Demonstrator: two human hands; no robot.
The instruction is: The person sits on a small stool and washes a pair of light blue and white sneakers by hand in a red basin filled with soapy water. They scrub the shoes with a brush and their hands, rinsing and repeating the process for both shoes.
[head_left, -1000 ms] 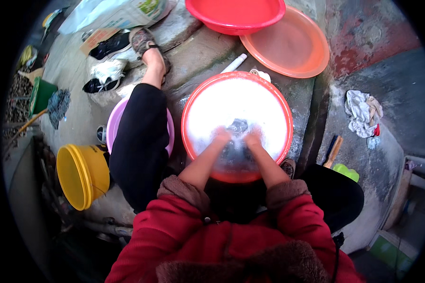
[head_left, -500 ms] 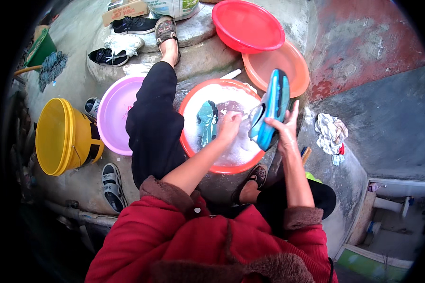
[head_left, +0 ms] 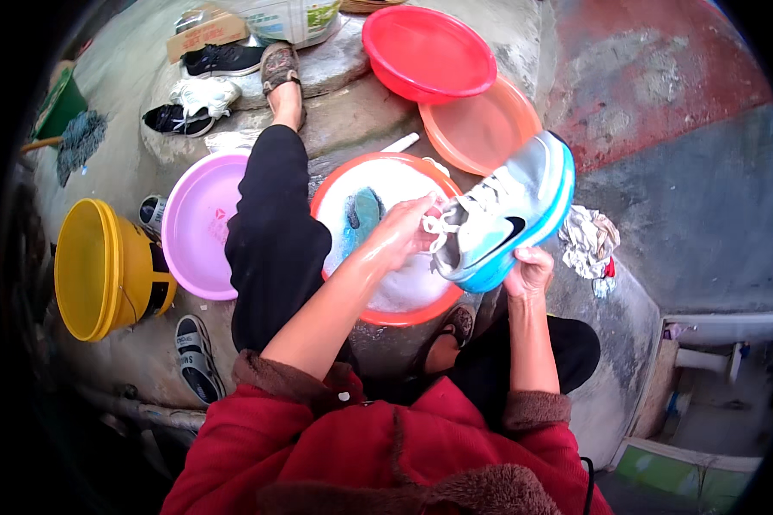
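My right hand (head_left: pixel 531 269) grips a light grey and bright blue sneaker (head_left: pixel 524 202) from below by its sole, beside the heel end. The sneaker is tilted over the right side of an orange basin (head_left: pixel 404 321), with its side and laces showing. My left hand (head_left: pixel 406 228) is closed on the white shoelace (head_left: pixel 439 227) at the sneaker's opening; its fingertips are partly hidden. White suds fill the basin under both hands. A second teal-blue shoe (head_left: pixel 366 215) lies partly sunk in them.
A red basin (head_left: pixel 429 56) overlaps a paler orange basin (head_left: pixel 481 124) beyond. Left of my leg stand a pink basin (head_left: pixel 180 219) and a yellow bucket (head_left: pixel 103 270). Several shoes, including a black one (head_left: pixel 223 60), sit on the step. A crumpled cloth (head_left: pixel 589 242) lies at right.
The sneaker has turned from sole outward to side and laces facing up, its toe swinging right. My right hand has shifted underneath it, and my left hand remains at the laces.
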